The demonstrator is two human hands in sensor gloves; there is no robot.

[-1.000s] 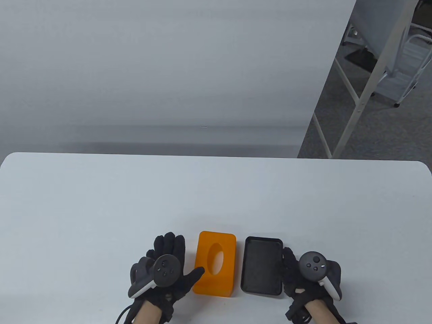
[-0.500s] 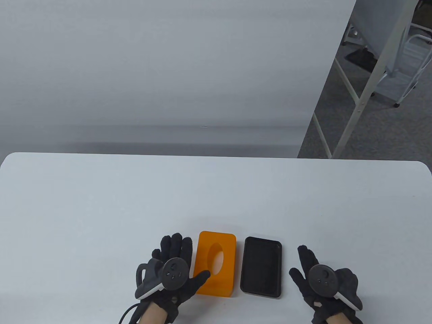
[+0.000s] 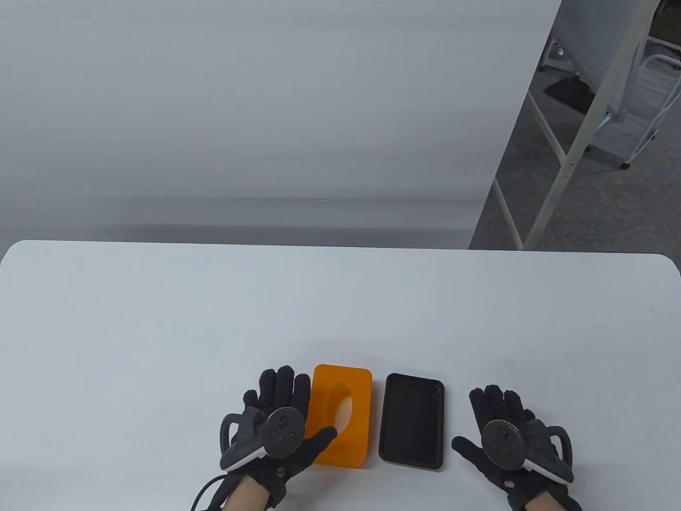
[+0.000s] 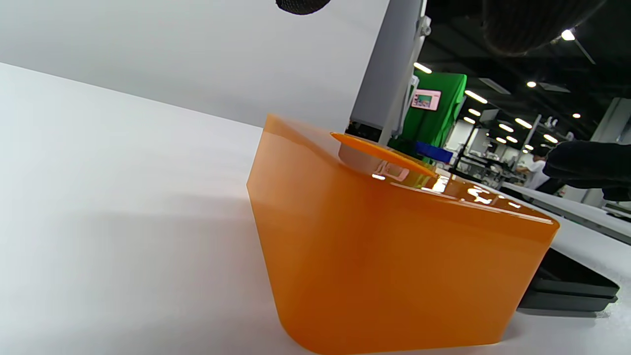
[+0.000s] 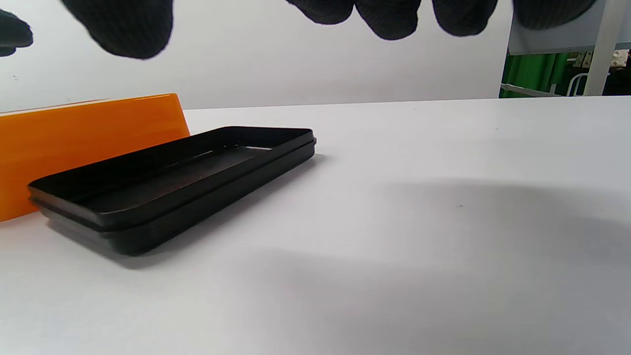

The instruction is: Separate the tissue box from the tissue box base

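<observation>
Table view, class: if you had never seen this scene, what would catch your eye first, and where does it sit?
The bright orange tissue box with its oval opening stands out near the front edge of the white table. Just right of it, apart, lies the flat black tissue box base. The black-gloved left hand is beside the box, thumb over its near corner; the right hand is spread open, clear of the base.

The left hand lies palm down with fingers stretched forward and the thumb spread to the right. The right hand hovers palm down, fingers spread apart, holding nothing.
</observation>
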